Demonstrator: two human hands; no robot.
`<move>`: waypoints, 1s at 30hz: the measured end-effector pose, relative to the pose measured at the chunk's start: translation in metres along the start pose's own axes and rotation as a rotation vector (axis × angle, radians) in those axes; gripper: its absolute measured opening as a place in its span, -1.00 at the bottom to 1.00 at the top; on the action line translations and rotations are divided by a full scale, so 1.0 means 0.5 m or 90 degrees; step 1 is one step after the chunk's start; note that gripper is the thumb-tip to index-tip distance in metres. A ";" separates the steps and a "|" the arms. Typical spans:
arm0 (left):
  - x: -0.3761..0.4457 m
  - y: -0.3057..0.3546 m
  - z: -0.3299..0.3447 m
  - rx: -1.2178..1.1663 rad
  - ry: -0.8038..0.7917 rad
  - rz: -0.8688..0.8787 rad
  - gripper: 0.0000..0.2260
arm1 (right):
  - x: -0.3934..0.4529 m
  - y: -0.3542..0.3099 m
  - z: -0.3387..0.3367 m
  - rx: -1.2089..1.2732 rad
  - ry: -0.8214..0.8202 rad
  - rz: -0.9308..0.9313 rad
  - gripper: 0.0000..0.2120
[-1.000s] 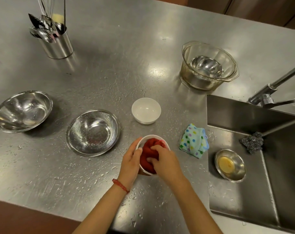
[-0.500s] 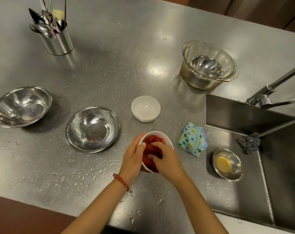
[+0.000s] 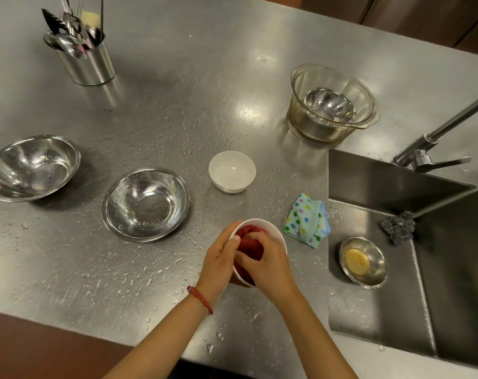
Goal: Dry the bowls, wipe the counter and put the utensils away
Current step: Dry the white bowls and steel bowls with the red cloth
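Note:
My left hand (image 3: 218, 265) grips the near rim of a small white bowl (image 3: 270, 231) just above the wet steel counter (image 3: 177, 110). My right hand (image 3: 268, 265) presses a red cloth (image 3: 248, 237) down inside that bowl. A second white bowl (image 3: 232, 170) stands behind it. Two steel bowls with water drops sit at the left, one (image 3: 146, 203) near the middle and one (image 3: 31, 168) at the edge. At the far left a steel holder (image 3: 89, 61) stands full of utensils.
A glass bowl (image 3: 332, 101) with a steel bowl inside stands at the back right. A dotted cloth (image 3: 306, 220) lies beside the sink (image 3: 396, 310), which holds a soap dish (image 3: 362, 262) and a steel scourer (image 3: 399, 227). The tap (image 3: 434, 149) reaches over the sink.
The red cloth has turned inside the white bowl under my right hand. The bowl has tilted a little toward me. Nothing else has moved.

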State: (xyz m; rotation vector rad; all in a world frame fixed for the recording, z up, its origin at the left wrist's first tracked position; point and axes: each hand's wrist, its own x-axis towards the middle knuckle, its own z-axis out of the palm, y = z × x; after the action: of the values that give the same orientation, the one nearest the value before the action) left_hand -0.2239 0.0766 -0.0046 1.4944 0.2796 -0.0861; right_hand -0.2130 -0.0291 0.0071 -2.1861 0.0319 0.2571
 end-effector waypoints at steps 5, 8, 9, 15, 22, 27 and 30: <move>0.002 0.011 -0.006 -0.026 0.036 0.003 -0.65 | 0.007 -0.021 0.005 -0.095 0.045 -0.009 -0.67; 0.010 0.018 -0.010 -0.041 0.029 -0.001 -0.67 | -0.002 -0.006 -0.018 -0.233 -0.015 -0.046 -0.61; 0.009 0.016 -0.008 -0.040 0.022 -0.006 -0.69 | -0.003 -0.001 -0.027 -0.225 -0.042 -0.058 -0.63; -0.010 -0.010 0.008 -0.015 0.028 -0.015 -0.65 | 0.004 -0.004 -0.008 -0.072 -0.014 -0.041 -0.77; 0.008 -0.028 -0.001 -0.015 0.022 -0.040 -0.70 | 0.002 0.028 -0.035 -0.089 -0.052 -0.017 -0.71; 0.024 -0.037 0.002 -0.088 0.044 -0.111 -0.76 | 0.008 0.046 -0.058 0.233 0.063 0.098 -0.75; 0.032 -0.048 0.004 -0.079 0.071 -0.143 -0.77 | 0.013 0.051 -0.069 0.296 0.081 0.095 -0.79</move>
State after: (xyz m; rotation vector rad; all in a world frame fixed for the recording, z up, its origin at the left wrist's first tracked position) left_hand -0.2138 0.0746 -0.0317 1.3430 0.5326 -0.1621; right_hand -0.2036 -0.0712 0.0052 -1.7353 0.2974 0.1724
